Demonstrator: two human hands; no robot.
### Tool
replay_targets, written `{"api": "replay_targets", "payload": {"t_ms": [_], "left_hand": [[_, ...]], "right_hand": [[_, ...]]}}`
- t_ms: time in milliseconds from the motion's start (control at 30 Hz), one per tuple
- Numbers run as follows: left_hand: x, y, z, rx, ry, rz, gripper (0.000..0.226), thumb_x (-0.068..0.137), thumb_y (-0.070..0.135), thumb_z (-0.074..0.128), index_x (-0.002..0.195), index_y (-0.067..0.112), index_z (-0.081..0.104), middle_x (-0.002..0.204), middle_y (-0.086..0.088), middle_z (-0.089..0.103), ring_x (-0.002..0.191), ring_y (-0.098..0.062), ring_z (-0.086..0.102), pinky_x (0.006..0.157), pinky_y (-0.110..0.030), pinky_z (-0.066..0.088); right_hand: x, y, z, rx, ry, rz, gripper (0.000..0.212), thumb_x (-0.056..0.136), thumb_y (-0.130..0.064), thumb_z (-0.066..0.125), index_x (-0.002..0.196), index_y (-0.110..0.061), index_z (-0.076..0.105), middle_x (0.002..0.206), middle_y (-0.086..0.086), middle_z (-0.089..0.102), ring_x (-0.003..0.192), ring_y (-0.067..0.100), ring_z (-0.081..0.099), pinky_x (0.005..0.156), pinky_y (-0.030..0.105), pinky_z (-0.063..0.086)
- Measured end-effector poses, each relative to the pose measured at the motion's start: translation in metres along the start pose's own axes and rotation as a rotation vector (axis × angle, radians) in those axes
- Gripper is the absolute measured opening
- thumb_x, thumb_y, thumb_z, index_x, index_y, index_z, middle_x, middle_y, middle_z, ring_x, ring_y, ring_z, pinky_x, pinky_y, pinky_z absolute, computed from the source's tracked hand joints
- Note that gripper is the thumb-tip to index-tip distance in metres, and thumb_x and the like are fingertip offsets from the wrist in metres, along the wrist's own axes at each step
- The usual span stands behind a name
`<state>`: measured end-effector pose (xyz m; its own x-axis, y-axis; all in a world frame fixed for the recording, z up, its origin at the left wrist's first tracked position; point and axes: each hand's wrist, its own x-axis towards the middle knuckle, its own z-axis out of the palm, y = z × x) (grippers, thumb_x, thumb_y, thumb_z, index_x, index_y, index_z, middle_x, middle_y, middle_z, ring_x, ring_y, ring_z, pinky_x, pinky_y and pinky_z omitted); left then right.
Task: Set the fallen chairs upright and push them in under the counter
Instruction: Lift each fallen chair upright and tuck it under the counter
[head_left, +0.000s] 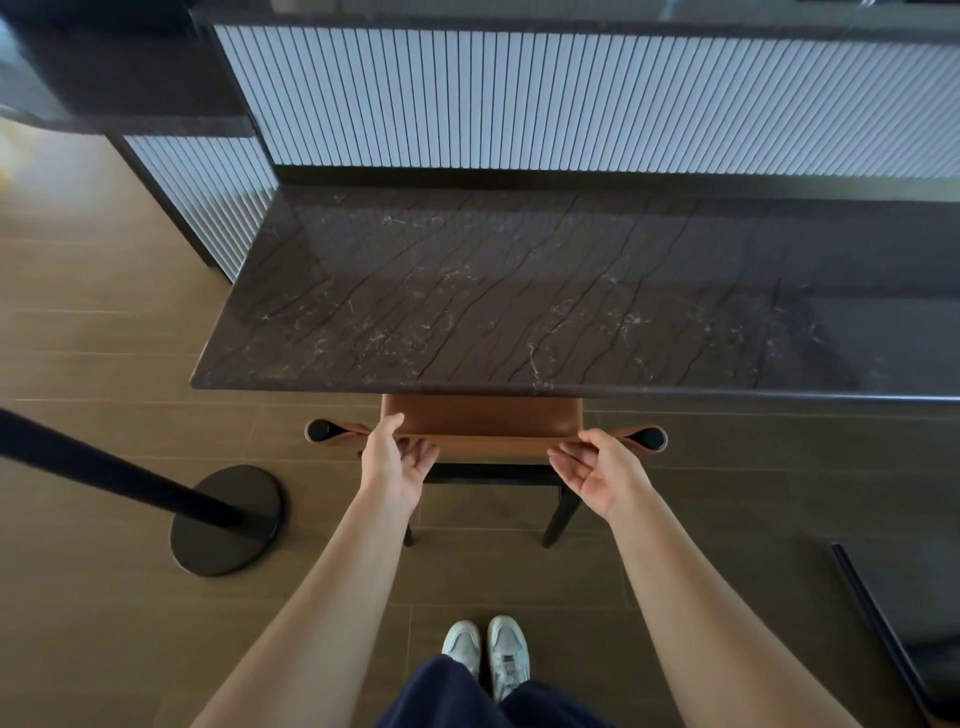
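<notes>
The arms are bare along all the length that shows, down to the left hand (397, 462) and right hand (597, 475). Loose dark navy trousers (447, 696) hang over pale grey-white trainers (488, 654) with laces and rounded toes.

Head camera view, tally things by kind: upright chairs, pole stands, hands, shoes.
Upright tan leather chair with black legs: 1
Black pole stand with round base: 1
Hands: 2, left hand, right hand
White sneakers: 2
Total: 6
</notes>
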<state>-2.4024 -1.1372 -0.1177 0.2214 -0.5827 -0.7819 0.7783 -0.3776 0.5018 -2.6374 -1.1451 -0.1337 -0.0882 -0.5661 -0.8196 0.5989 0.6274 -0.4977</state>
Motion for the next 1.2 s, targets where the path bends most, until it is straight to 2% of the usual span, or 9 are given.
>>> {"api": "replay_targets", "payload": {"t_ms": [100, 233, 400, 500, 667, 833, 967, 1200], "left_hand": [[-0.009, -0.007, -0.003, 0.067, -0.023, 0.014, 0.039, 0.094, 0.016, 0.055, 0.132, 0.008, 0.049, 0.131, -0.016, 0.054, 0.113, -0.030, 0.059, 0.100, -0.048, 0.046], [-0.021, -0.019, -0.010, 0.245, -0.152, -0.024, 0.035, 0.096, 0.022, 0.052, 0.128, 0.007, 0.053, 0.123, -0.012, 0.063, 0.116, -0.026, 0.058, 0.104, -0.050, 0.041], [-0.039, -0.028, -0.008, 0.455, -0.346, 0.015, 0.030, 0.098, 0.025, 0.048, 0.119, 0.009, 0.062, 0.109, -0.005, 0.073, 0.111, -0.020, 0.064, 0.104, -0.048, 0.041], [-0.048, -0.028, -0.010, 0.584, -0.466, 0.038, 0.029, 0.099, 0.026, 0.045, 0.116, 0.014, 0.065, 0.109, 0.000, 0.073, 0.112, -0.016, 0.063, 0.103, -0.045, 0.040], [-0.062, -0.025, -0.021, 0.767, -0.641, 0.049, 0.029, 0.099, 0.028, 0.045, 0.115, 0.019, 0.068, 0.111, 0.003, 0.072, 0.113, -0.014, 0.062, 0.104, -0.043, 0.039], [-0.083, -0.034, -0.034, 0.906, -0.805, 0.026, 0.028, 0.099, 0.030, 0.047, 0.115, 0.018, 0.067, 0.110, 0.000, 0.073, 0.107, -0.016, 0.067, 0.101, -0.040, 0.046], [-0.103, -0.059, -0.041, 0.991, -0.919, -0.028, 0.028, 0.099, 0.029, 0.047, 0.118, 0.017, 0.064, 0.109, -0.004, 0.073, 0.103, -0.019, 0.069, 0.098, -0.040, 0.048], [-0.153, -0.123, -0.052, 1.139, -1.107, -0.133, 0.027, 0.098, 0.026, 0.047, 0.116, 0.018, 0.065, 0.106, -0.008, 0.073, 0.101, -0.024, 0.070, 0.093, -0.039, 0.050]], "right_hand": [[-0.008, -0.001, -0.009, -0.033, -0.058, 0.001, 0.014, 0.101, -0.013, 0.049, 0.108, -0.004, 0.058, 0.111, 0.019, 0.068, 0.098, 0.034, 0.067, 0.072, 0.040, 0.055], [-0.020, -0.002, -0.021, -0.042, -0.123, -0.025, 0.027, 0.101, -0.017, 0.046, 0.122, -0.004, 0.057, 0.106, 0.015, 0.073, 0.101, 0.031, 0.068, 0.078, 0.040, 0.055], [-0.045, 0.015, -0.034, -0.023, -0.144, -0.082, 0.031, 0.102, -0.022, 0.042, 0.122, -0.009, 0.061, 0.108, 0.009, 0.074, 0.105, 0.027, 0.068, 0.084, 0.041, 0.053], [-0.065, 0.029, -0.043, 0.030, -0.124, -0.150, 0.031, 0.103, -0.023, 0.039, 0.121, -0.014, 0.063, 0.111, 0.007, 0.074, 0.107, 0.025, 0.067, 0.087, 0.041, 0.052], [-0.109, 0.065, -0.060, 0.135, -0.050, -0.285, 0.030, 0.102, -0.024, 0.042, 0.118, -0.017, 0.066, 0.113, 0.004, 0.073, 0.109, 0.022, 0.067, 0.090, 0.041, 0.051], [-0.156, 0.114, -0.091, 0.196, 0.067, -0.367, 0.028, 0.101, -0.026, 0.044, 0.116, -0.022, 0.067, 0.113, 0.001, 0.073, 0.104, 0.018, 0.070, 0.089, 0.039, 0.051], [-0.191, 0.151, -0.126, 0.304, 0.190, -0.451, 0.026, 0.099, -0.024, 0.049, 0.119, -0.020, 0.066, 0.113, 0.004, 0.073, 0.102, 0.020, 0.071, 0.085, 0.038, 0.051], [-0.260, 0.212, -0.191, 0.511, 0.391, -0.539, 0.025, 0.100, -0.020, 0.047, 0.116, -0.018, 0.066, 0.108, 0.005, 0.074, 0.098, 0.020, 0.072, 0.085, 0.037, 0.051]]}}
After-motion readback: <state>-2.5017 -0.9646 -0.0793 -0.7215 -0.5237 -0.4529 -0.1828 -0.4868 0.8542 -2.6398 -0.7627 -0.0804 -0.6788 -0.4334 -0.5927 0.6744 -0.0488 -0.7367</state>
